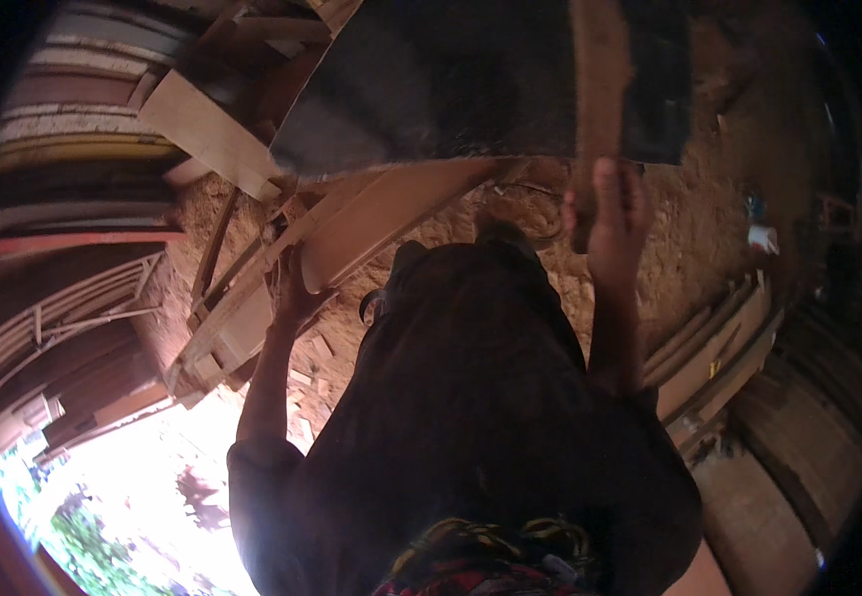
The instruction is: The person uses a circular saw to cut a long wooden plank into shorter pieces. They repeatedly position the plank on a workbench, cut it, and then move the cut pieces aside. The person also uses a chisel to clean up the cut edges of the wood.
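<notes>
My right hand [616,214] is closed round the near end of a narrow wooden strip [602,89], with the thumb on one side and fingers on the other. The strip points away from me, over a large dark flat panel [451,89] at the top. To the left, my left hand [295,290] grips the near end of a long brown board [381,214], thumb and fingers spread around it. That board slants up to the right, and its far end passes under the dark panel's edge. Part of the left fingers is in shadow.
A pale plank [208,129] leans at the upper left, beside stacked timber [73,149]. More boards [719,348] lie along the right. Wood scraps [302,382] are scattered over the sawdust-covered ground [664,268]. Bright daylight and greenery [93,541] show at the lower left.
</notes>
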Demonstrator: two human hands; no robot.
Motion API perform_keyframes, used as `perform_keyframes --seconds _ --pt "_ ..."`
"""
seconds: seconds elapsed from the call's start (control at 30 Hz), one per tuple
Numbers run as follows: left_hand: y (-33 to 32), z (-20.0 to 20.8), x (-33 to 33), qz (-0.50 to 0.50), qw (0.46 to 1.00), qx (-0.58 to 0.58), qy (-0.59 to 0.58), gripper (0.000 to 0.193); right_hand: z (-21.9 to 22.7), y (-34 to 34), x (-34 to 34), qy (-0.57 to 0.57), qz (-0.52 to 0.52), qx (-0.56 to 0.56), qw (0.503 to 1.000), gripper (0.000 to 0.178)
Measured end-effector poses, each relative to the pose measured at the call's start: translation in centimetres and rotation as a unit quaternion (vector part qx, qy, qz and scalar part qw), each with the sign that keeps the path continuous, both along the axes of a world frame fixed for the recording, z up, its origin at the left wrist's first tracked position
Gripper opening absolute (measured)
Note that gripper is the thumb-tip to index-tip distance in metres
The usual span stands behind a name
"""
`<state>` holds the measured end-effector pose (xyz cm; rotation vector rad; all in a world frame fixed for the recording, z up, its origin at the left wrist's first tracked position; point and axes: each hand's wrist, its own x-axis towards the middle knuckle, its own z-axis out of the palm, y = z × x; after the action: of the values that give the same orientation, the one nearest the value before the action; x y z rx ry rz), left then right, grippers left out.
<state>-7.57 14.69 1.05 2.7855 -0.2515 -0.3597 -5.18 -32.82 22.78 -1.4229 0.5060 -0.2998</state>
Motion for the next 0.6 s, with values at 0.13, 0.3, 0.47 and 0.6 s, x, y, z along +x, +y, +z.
perform_keyframes --seconds 0.13,0.3,0.47,0.6 --pt "-3.8 0.8 2.2 -0.016 0.998 0.042 0.051 0.118 -3.3 2.4 -1.6 0.051 0.091 0.018 0.994 0.028" --pt "1.6 -7.0 0.5 0.280 0.834 -0.336 0.337 0.084 -9.4 5.5 -2.4 0.126 0.210 0.026 0.969 0.029" --pt "13.4 -7.0 0.7 0.146 0.963 -0.223 0.045 0.048 -15.7 7.6 -2.3 0.175 0.293 -0.034 0.939 0.033" --pt "12.3 -5.4 2.5 0.181 0.950 -0.250 0.038 0.039 -19.8 8.2 -2.1 0.166 0.314 -0.080 0.932 0.036"
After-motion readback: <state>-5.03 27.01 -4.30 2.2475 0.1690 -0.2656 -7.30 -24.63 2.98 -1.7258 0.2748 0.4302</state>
